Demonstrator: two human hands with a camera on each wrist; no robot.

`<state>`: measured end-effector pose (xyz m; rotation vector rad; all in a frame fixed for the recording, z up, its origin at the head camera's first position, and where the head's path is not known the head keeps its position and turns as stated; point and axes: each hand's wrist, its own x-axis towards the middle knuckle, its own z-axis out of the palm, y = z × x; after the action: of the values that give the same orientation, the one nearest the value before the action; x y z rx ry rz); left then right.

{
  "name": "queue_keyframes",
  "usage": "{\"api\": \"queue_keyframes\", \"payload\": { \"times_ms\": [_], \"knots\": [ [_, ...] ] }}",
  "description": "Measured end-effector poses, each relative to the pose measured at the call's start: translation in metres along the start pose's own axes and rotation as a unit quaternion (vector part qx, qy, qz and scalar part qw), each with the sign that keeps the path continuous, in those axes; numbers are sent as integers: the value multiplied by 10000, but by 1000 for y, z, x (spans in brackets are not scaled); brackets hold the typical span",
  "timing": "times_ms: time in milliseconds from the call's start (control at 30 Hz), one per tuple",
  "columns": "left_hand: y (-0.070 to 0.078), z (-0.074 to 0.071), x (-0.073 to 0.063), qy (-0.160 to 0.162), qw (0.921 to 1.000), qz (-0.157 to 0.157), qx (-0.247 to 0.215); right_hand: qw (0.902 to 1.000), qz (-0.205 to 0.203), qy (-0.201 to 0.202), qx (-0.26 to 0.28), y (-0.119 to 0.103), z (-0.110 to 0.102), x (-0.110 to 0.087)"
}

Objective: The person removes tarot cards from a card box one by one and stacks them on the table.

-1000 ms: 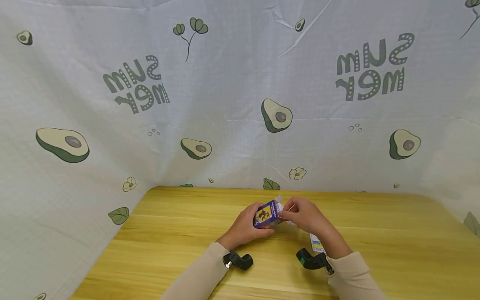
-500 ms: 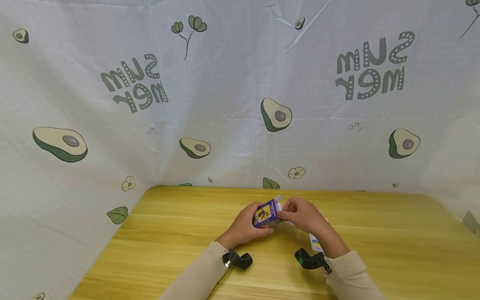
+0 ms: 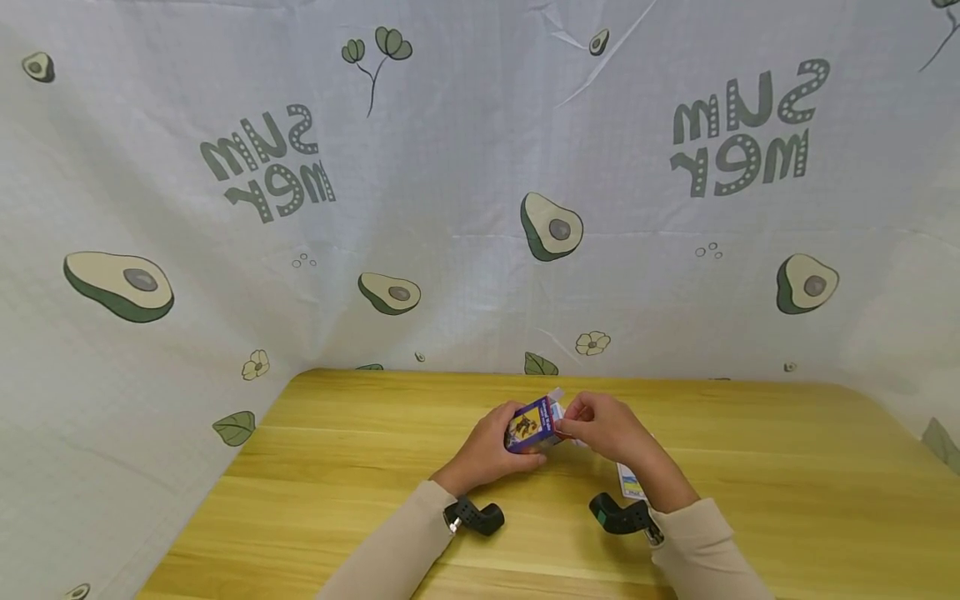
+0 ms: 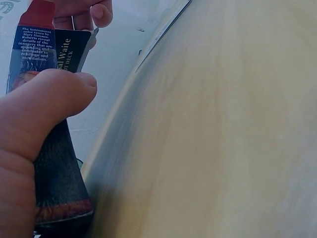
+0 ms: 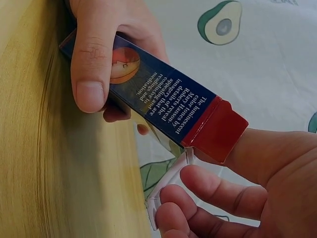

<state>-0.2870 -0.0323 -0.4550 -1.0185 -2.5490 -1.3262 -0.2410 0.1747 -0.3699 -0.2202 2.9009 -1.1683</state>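
My left hand grips a small dark blue and purple tarot deck box, tilted above the table. In the left wrist view the thumb lies across the narrow side of the box, which carries white print. The box's upper end is open, with a red flap and a white flap sticking out. At that end my right hand pinches with thumb and index finger by the flap edge. Its other fingers curl beside the white flap, and its thumb tip is hidden behind the red one.
A card with a white border lies on the wooden table, partly covered by the right forearm. A white curtain printed with avocados hangs behind the table. Black camera mounts sit on both wrists.
Both hands keep nearly the same hold on the box and its open end. The head view has shifted slightly, so the scene sits a little higher.
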Motion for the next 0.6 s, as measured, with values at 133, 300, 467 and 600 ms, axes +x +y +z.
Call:
{"api": "queue_keyframes", "payload": {
  "times_ms": [133, 300, 467, 600],
  "knots": [
    [1, 0, -1, -23, 10000, -4, -22, 10000, 82, -26, 21, 1, 0, 0],
    [2, 0, -2, -37, 10000, -49, -69, 9997, 207, -47, 73, 1, 1, 0],
    [3, 0, -1, -36, 9999, -105, -17, 9997, 190, -70, 128, 2, 0, 0],
    [1, 0, 0, -31, 10000, -89, 0, 9996, 229, -52, 182, 2, -1, 1]
  ]
}}
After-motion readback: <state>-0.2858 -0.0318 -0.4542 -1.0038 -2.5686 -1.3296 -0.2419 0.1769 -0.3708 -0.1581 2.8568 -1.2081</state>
